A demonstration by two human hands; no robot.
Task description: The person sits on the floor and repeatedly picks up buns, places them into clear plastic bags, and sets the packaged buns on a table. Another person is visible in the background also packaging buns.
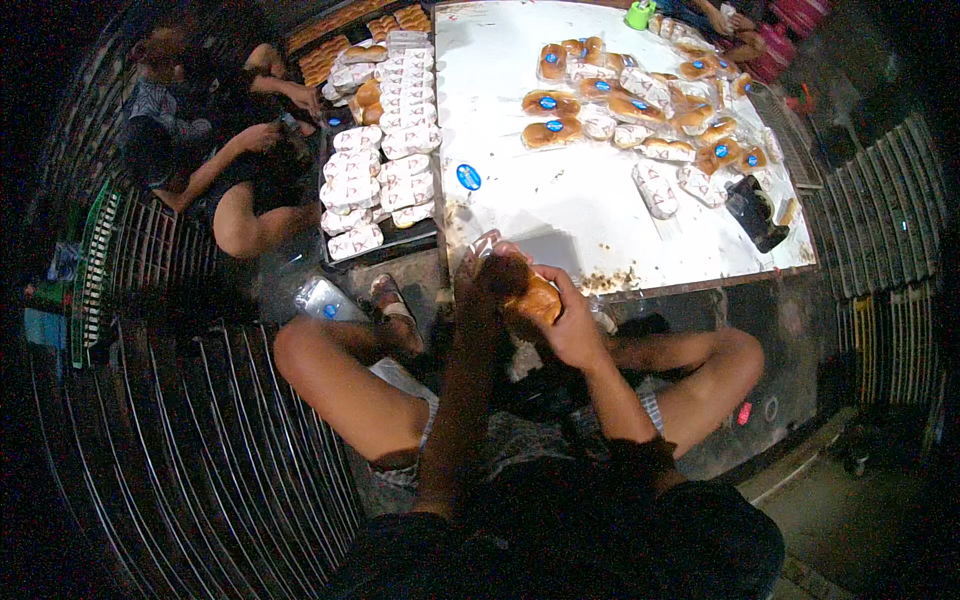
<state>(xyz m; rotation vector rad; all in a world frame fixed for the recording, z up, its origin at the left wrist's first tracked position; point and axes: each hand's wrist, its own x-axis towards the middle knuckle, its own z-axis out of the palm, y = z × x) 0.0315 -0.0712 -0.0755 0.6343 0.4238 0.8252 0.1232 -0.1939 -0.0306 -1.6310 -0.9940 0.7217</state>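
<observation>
A golden-brown bread bun [537,298] is held just off the near edge of the white table [560,210], above my lap. My right hand [575,325] grips it from the right, thumb along its side. My left hand [492,280], mostly in shadow, is closed at the bun's left side. Clear plastic, seemingly a bag [482,246], sticks up from that hand; how far it covers the bun I cannot tell. A blue oval sticker [468,177] lies on the table's left part.
Bagged buns [552,132] with blue stickers cover the table's right part, near a black object [757,213]. Wrapped rolls [355,185] stack on a dark tray at left. One person [190,130] sits left; another person's hand [735,22] shows far right. Slatted racks [870,200] stand around.
</observation>
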